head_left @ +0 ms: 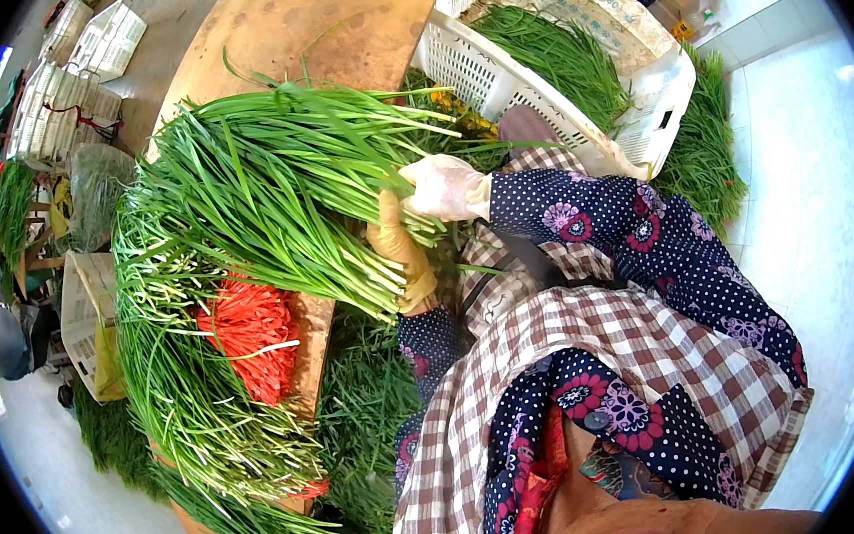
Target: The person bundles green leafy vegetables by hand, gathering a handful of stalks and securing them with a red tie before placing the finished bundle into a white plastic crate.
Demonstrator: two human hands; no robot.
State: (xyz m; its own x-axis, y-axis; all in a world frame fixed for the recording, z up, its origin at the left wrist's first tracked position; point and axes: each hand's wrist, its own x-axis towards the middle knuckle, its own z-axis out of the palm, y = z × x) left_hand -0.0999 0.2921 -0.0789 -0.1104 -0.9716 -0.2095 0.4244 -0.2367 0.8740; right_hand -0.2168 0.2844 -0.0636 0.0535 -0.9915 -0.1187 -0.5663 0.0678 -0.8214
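Note:
A big heap of green chives (279, 168) lies on the wooden table, with its pale cut ends toward me. My left hand (401, 247), in a yellowish glove, is closed around the cut ends near the table's edge. Just beyond it my right hand (444, 187), gloved in white, closes on stems of the same heap, its fingertips partly hidden among the stalks. Left of my left hand, a bundle of red ties (252, 331) rests on the table. More chives (207, 405) spread around the ties, their pale ends pointing to the right.
Bare wood of the round table (318, 25) shows at the far side. A white slatted crate (534, 93) with chives and a sack stands at the right. Loose chives (369, 422) lie below the table edge. More crates (108, 41) are stacked at far left.

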